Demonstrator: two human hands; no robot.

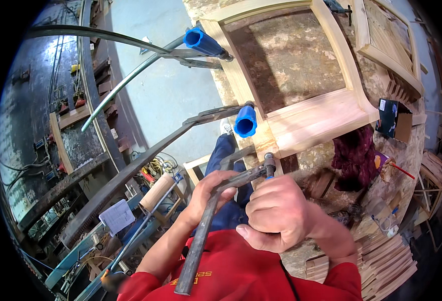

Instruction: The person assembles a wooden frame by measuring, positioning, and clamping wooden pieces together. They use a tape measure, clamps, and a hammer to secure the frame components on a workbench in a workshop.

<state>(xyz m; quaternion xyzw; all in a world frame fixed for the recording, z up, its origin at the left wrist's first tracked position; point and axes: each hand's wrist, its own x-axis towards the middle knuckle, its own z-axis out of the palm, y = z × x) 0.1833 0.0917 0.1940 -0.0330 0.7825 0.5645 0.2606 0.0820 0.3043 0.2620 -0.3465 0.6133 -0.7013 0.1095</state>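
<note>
A pale wooden frame (313, 118) with a curved rail lies on the workbench. At its near corner is a dark metal bar clamp (197, 253), its screw end (269, 159) against the wood. My left hand (208, 194) is closed around this clamp's bar. My right hand (279, 210) is a fist over the clamp's handle; only a sliver of blue shows above the fingers. Two more bar clamps sit along the frame's left side, one with a blue handle (245, 123) close by, the other with a blue handle (201, 42) farther off. Their long bars stick out to the left.
A second slatted wooden frame (389, 35) lies at the far right. On the bench are a dark box (394, 119), a maroon cloth (354, 158) and stacked wooden strips (386, 263). Machinery with a paper sheet (117, 217) stands at the lower left.
</note>
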